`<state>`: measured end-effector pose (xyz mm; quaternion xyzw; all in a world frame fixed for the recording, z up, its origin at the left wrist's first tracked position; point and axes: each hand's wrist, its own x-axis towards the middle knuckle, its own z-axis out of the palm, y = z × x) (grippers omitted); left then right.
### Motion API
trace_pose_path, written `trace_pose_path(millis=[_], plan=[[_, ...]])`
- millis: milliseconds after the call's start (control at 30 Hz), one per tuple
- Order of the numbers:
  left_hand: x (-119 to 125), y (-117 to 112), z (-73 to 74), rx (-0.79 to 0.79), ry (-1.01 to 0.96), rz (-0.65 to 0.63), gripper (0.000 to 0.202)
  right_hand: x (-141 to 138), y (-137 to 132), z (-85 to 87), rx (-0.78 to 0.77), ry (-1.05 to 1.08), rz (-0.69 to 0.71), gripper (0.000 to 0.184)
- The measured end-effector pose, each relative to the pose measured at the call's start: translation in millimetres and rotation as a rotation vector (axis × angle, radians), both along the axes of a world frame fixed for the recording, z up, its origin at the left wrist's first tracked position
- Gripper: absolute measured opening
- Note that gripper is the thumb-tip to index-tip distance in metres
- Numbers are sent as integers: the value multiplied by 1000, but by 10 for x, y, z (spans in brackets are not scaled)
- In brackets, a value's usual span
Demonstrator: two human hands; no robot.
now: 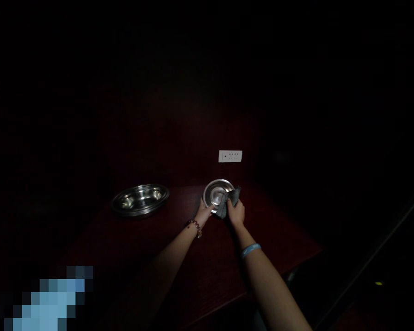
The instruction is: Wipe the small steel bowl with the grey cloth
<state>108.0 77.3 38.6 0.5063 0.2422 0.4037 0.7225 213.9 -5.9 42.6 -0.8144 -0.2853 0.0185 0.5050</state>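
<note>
In a very dark room, my left hand grips the near rim of a small shiny steel bowl, held tilted above the dark red table. My right hand is closed on a grey cloth that presses against the bowl's right side and inside. A beaded bracelet sits on my left wrist and a blue band on my right.
A larger, shallow steel basin rests on the table to the left. A white wall socket plate shows on the dark wall behind. The table's right edge falls off into darkness. A blurred light-blue patch fills the bottom left corner.
</note>
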Motion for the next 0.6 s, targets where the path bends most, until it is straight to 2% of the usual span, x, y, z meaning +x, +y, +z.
trace_pose_path(millis=[433,600], plan=[[55,89,-92,-45,-3,-3,40,13,14,-3,23,41,5,40],[54,71,-82,-33,2,-14,39,12,13,-1,45,32,1,38]])
